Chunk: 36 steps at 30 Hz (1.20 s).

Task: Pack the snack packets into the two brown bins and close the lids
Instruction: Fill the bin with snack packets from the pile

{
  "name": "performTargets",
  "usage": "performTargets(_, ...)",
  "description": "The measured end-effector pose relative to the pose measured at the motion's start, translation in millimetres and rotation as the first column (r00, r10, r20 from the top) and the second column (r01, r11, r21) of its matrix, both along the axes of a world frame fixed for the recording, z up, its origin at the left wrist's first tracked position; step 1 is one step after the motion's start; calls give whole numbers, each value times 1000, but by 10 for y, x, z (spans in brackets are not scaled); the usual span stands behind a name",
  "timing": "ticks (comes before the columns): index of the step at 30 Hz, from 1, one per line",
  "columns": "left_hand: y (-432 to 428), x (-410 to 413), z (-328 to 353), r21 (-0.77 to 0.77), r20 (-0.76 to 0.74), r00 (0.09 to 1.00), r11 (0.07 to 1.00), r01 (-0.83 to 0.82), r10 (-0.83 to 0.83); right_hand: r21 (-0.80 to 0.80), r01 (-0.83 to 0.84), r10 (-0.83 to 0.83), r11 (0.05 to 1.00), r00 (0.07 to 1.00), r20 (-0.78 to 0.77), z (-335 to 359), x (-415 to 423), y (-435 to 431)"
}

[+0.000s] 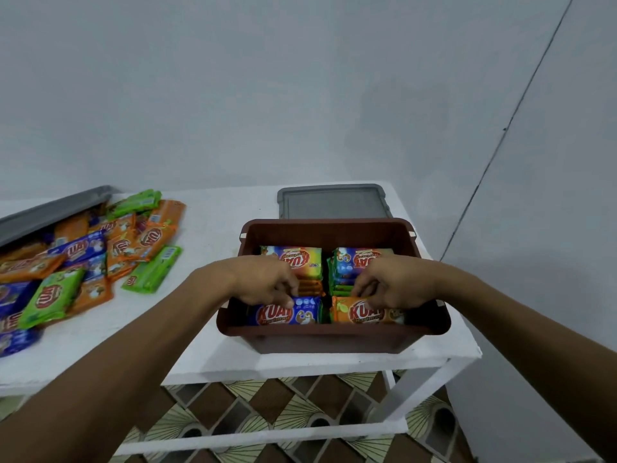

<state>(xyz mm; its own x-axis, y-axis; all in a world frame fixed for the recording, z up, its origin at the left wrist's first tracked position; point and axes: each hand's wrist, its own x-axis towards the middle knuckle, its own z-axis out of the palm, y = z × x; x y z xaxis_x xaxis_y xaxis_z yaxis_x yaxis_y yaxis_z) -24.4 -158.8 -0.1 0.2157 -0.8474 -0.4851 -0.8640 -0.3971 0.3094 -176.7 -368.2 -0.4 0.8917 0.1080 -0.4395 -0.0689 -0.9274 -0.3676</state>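
Inside the brown bin (334,339), near the right end of the white table (207,359), two front-row packets lie with their long axes left to right, faces tilted up toward the wearer and logos reading upright. The left hand (267,282) pinches the upper edge of the blue packet (287,314); the right hand (394,287) pinches the upper edge of the orange packet (364,312). Behind them, two rear stacks (300,259) lie flat, long axes also left to right, logos inverted toward the wall.

Likely risks, judged from this layout: the slanted front packets could slide down or ride above the rim, so that the grey lid (334,203), lying flat just behind the bin, would not seat. A hard push could crush the contents. The bin sits close to the table's front edge, so a pull toward the wearer might tip it off.

Well to the left, the loose packets (83,259) form a scattered heap pointing many ways, partly under a second grey lid (50,212); the second bin is not visible.
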Motion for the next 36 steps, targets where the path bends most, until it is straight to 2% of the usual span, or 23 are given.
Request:
performTargets(3,20,33,-10,8,35,999,1000,9,-10,2,29,-29,1000,990,141,-29,-15,38)
performTargets(5,23,49,-11,-45,35,999,999,9,-7,107,90,-116,990,958,262,-43,-13,32)
performTargets(8,29,89,-8,-308,18,998,950,-56,64,235,149,-232,961,894,384,-35,71,34)
performTargets(10,57,134,0,-440,57,992,895,-73,109,243,172,-257,955,887,383,-20,176,73)
performTargets(12,122,184,31,-518,28,989,849,-109,144,236,182,-260,955,894,364,-4,292,153)
performTargets(14,249,251,89,-595,-142,969,764,-248,204,258,195,-282,946,886,368,51,405,291)
performTargets(16,458,346,157,-602,-426,876,652,-461,226,288,190,-298,939,867,399,145,541,475)
performTargets(18,746,497,182,-573,-562,790,574,-585,244,292,170,-289,941,852,436,244,719,692)
performTargets(20,1110,716,130,-552,-521,785,570,-609,335,310,141,-280,940,839,467,305,929,929)
performTargets(23,1790,1091,-24,-537,-298,829,635,-555,473,333,105,-270,937,824,499,338,1274,1354)
performTargets(26,2461,1388,-142,-542,-133,799,631,-554,587,333,93,-261,938,823,505,299,1640,1870)
performTargets(28,2825,1565,-227,-523,11,695,596,-609,719,291,97,-232,952,849,475,199,1898,2201)
performTargets(30,3105,1703,-350,-422,149,545,552,-719,825,223,110,-201,969,873,444,61,2162,2515)
performTargets(31,3201,1747,-422,-363,203,505,543,-757,839,188,133,-202,973,884,422,-7,2287,2665)
performTargets(33,3295,1790,-534,-319,223,500,548,-773,836,98,239,-258,966,896,361,-165,2527,2902)
performTargets(36,3305,1829,-605,-355,124,524,531,-769,843,5,418,-402,909,870,285,-420,2836,3090)
